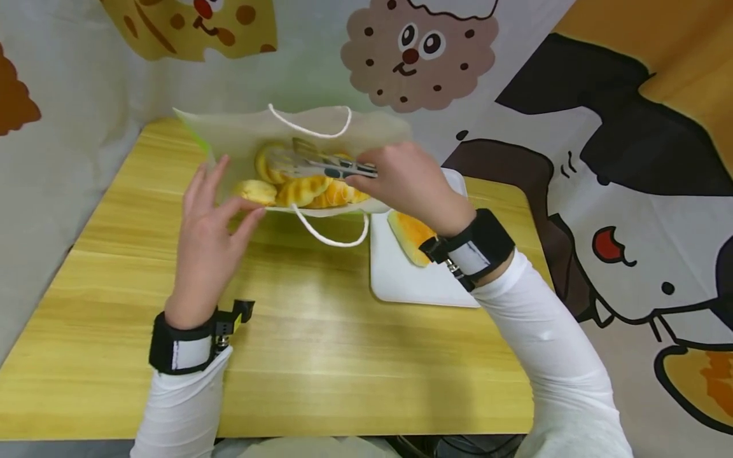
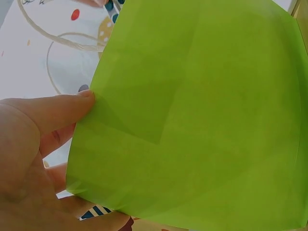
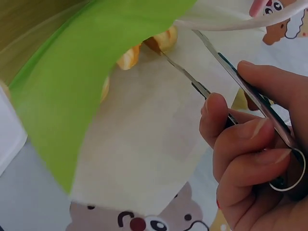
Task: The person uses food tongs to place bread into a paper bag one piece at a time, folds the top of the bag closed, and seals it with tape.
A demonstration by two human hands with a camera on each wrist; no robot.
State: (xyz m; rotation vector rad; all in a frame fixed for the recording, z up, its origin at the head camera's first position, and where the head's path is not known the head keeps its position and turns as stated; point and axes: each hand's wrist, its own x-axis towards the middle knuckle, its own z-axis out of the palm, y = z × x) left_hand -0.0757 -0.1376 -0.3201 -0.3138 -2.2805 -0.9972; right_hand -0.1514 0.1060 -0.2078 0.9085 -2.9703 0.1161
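Note:
A paper bag [image 1: 217, 130], pale inside and green outside, stands with its mouth facing me. My left hand [image 1: 209, 242] pinches its near left rim; in the left wrist view the thumb [image 2: 72, 106] lies at the edge of the green wall. In my right hand [image 1: 409, 184] is a pair of metal food tongs [image 1: 343, 168] with dark grip patches, reaching into the bag. Their two arms are spread apart in the right wrist view, where the green wall hides part of the bag's contents. Several golden bread rolls [image 1: 303, 191] lie inside, around the tong tips.
A white tray [image 1: 401, 289] to the right of the bag carries a long bread piece [image 1: 408, 235], partly behind my right wrist. White rope handles [image 1: 329, 240] loop from both bag rims. The wooden table [image 1: 298, 369] meets a cartoon-printed cloth [image 1: 321, 70] behind.

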